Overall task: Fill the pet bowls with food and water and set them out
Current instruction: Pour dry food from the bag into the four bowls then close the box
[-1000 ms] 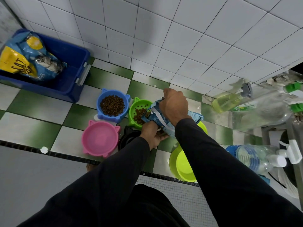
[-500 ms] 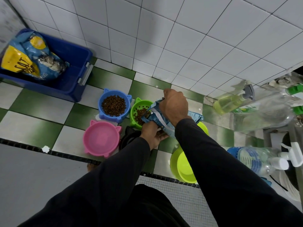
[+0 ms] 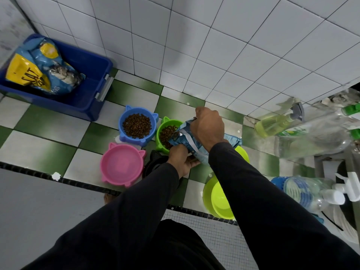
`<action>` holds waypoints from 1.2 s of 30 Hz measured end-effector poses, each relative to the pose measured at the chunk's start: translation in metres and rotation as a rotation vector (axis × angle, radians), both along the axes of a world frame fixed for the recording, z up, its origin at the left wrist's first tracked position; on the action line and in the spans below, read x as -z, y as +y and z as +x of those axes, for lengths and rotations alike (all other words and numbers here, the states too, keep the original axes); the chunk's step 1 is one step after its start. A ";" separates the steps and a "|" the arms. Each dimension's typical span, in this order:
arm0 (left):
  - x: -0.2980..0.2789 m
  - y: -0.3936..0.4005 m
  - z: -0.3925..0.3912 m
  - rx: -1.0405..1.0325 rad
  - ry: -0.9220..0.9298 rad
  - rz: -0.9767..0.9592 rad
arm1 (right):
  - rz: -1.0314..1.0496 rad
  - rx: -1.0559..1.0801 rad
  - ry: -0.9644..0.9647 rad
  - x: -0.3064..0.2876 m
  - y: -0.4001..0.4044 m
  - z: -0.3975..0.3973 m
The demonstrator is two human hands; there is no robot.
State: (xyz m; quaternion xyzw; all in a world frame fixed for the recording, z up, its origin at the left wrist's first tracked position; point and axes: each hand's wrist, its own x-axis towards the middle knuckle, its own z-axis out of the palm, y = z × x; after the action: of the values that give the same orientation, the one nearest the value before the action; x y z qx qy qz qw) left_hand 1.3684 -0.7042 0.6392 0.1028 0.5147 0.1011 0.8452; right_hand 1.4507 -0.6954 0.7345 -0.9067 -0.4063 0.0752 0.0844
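Near the middle of the frame, the right hand (image 3: 208, 128) is gripping the upper edge of a small blue-grey foil food pouch (image 3: 191, 141), its fingers curled over the torn top, while the left hand (image 3: 182, 159) is cupping the pouch from below, fingers wrapped round its underside. The pouch is lying tilted with its open mouth over the rim of a green plastic cat-eared bowl (image 3: 163, 133), which is holding a heap of brown kibble (image 3: 167, 134). Just left of it, a blue plastic cat-eared bowl (image 3: 137, 125) is sitting full of the same kibble. Below that, toward the lower left of the group, a pink plastic cat-eared bowl (image 3: 122, 165) is standing with nothing visible inside. A black bowl (image 3: 153, 166) is showing partly under the left sleeve. Lower right of the hands, stacked lime-green round bowls (image 3: 218, 199) are resting on the green-and-white checked floor tiles (image 3: 46, 133). In the upper left, a dark blue plastic bin (image 3: 91, 88) is holding a large blue-and-yellow cat food bag (image 3: 39, 69). At the right edge, a clear spray bottle of yellow liquid (image 3: 272, 124) and a clear water bottle with a blue label (image 3: 303, 191) are lying on their sides.
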 end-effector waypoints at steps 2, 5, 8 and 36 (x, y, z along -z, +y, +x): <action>0.000 0.000 0.000 0.004 0.012 0.002 | 0.002 0.008 -0.001 0.002 -0.001 0.001; -0.001 -0.002 0.000 0.010 0.018 0.006 | 0.012 0.012 0.000 0.002 -0.003 0.002; 0.000 -0.003 0.001 0.006 0.033 0.023 | 0.034 0.030 0.028 0.000 -0.006 0.003; -0.010 -0.034 -0.009 0.173 0.132 0.608 | 0.699 0.494 0.273 0.020 -0.100 0.007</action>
State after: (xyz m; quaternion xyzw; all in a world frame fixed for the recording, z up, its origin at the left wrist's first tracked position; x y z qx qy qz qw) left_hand 1.3597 -0.7378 0.6495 0.4005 0.5040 0.1710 0.7459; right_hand 1.4576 -0.7959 0.7149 -0.8754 -0.1636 0.0297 0.4540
